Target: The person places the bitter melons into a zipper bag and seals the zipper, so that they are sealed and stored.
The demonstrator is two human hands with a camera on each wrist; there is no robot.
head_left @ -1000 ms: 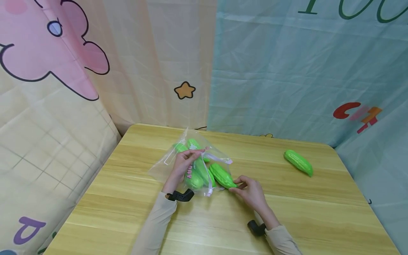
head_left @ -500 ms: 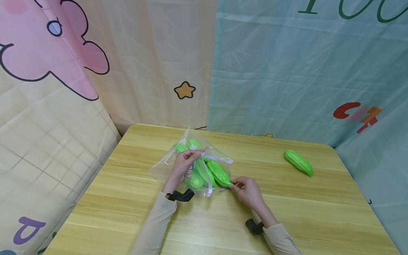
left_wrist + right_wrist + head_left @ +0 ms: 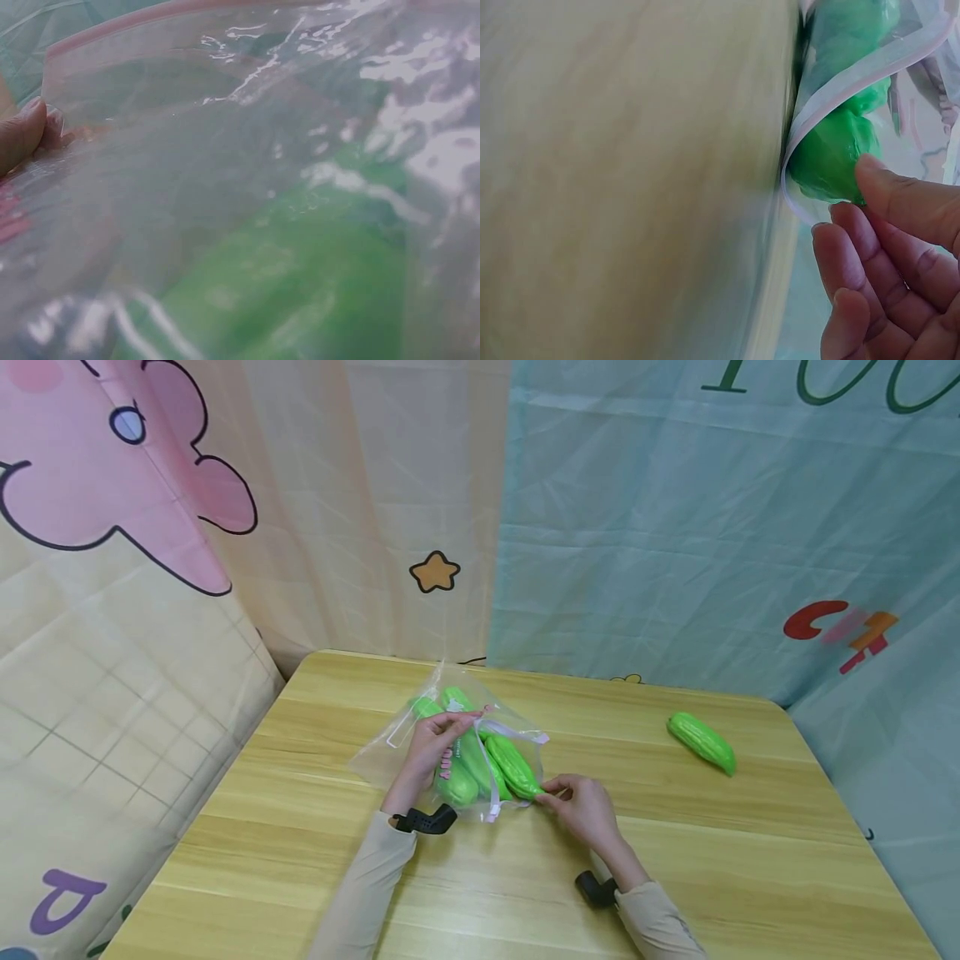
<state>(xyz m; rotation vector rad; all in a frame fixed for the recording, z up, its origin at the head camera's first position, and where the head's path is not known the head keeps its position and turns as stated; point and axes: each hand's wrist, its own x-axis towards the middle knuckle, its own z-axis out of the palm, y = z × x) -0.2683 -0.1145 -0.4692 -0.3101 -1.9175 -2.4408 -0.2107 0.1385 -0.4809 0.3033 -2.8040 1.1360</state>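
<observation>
A clear zip bag (image 3: 390, 752) with a pale lilac zip edge lies on the table, several green bitter melons inside. My left hand (image 3: 437, 739) pinches the upper layer at its mouth, lifting it; the left wrist view shows thumb and fingertip (image 3: 22, 135) on the film. At the mouth's right side, a ridged bitter melon (image 3: 513, 767) lies mostly within the bag. My right hand (image 3: 588, 810) pinches the pointed end of this melon between thumb and fingers. In the right wrist view the same bitter melon (image 3: 829, 157) sits just inside the zip edge (image 3: 840, 94).
Another bitter melon (image 3: 702, 742) lies alone toward the back right of the wooden table (image 3: 750, 860). Printed fabric curtains (image 3: 637, 527) hang behind the table and along both sides. A black wrist camera (image 3: 426, 820) is strapped to the left wrist.
My right hand has pushed the bitter melon a little left and farther into the bag's mouth. The left hand has kept its hold on the bag without moving.
</observation>
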